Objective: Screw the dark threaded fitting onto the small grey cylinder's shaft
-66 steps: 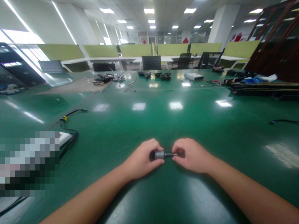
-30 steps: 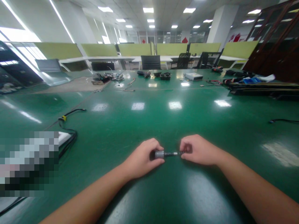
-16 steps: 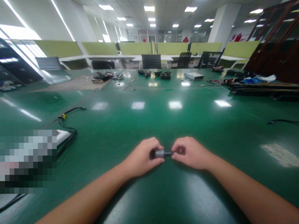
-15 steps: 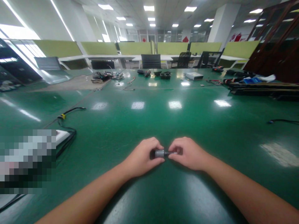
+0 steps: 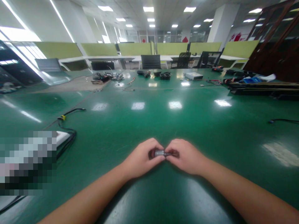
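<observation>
Near the front of the green table, my left hand (image 5: 146, 158) is closed around a small grey metal cylinder (image 5: 159, 153), thumb and fingers on either side of it. A thin dark shaft (image 5: 171, 153) points right from the cylinder's end. My right hand (image 5: 185, 156) pinches this shaft close to where it meets the cylinder, and the shaft's far end lies inside the curl of the fingers. Both sets of fingertips almost meet. The cylinder's left end is partly in shadow within my left hand; its exact kind cannot be made out.
On the left lies a blurred-out pale object (image 5: 30, 149) with black cables (image 5: 70, 137). A black cable (image 5: 283, 120) reaches in at right. Electronic parts (image 5: 106, 77), a power tool (image 5: 144, 73), a white box (image 5: 193, 76) and stacked dark strips (image 5: 263, 89) lie farther back.
My right hand has shifted slightly left along the shaft, so its fingertips are now up against the cylinder's end. The left hand keeps its hold and has barely moved.
</observation>
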The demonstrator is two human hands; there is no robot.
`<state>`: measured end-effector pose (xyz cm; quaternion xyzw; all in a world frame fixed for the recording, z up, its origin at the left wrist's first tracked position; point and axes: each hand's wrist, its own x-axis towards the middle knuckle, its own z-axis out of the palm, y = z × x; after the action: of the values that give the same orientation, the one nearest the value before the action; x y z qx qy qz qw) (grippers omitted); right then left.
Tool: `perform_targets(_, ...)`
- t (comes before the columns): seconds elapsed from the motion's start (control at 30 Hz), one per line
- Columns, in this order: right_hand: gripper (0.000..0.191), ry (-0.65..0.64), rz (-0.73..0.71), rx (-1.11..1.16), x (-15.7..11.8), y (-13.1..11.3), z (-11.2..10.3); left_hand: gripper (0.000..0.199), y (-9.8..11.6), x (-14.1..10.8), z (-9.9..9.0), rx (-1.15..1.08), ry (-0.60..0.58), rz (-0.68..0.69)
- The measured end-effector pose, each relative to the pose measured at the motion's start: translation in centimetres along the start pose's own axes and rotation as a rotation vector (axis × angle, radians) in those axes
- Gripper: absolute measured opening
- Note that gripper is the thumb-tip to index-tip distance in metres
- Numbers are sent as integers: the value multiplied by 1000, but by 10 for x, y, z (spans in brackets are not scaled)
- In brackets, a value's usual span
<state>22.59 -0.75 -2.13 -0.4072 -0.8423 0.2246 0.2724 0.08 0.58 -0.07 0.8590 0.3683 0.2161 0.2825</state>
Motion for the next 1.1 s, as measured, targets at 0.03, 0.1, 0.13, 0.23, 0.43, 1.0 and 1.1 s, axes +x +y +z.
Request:
perform_targets(0.03, 8, -1, 1, -1, 0, 0, 0, 16, 0, 0, 0, 0, -2, -4)
perform_targets(0.1, 8, -4, 1, -6, 0, 0, 0, 20, 0, 0, 0, 5, -6, -5)
perform_targets(0.13, 8, -5, 0, -7, 0, 0, 0, 21, 0, 0, 0, 10, -11, -1)
perform_targets(0.23, 8, -1, -7, -8, 0, 0, 0, 20, -1, 0, 0, 28, -30, 17)
perform_targets(0.43, 9, 6, -27, -3, -1, 1, 0, 19, -1, 1, 1, 39, -15, 15)
perform_targets(1.0, 8, 5, -24, 3, 0, 1, -3, 19, 3, 0, 0, 86, -23, -18)
perform_targets(1.1, 8, 4, -17, 2, -1, 2, -3, 19, 3, 0, 0, 86, -29, -21)
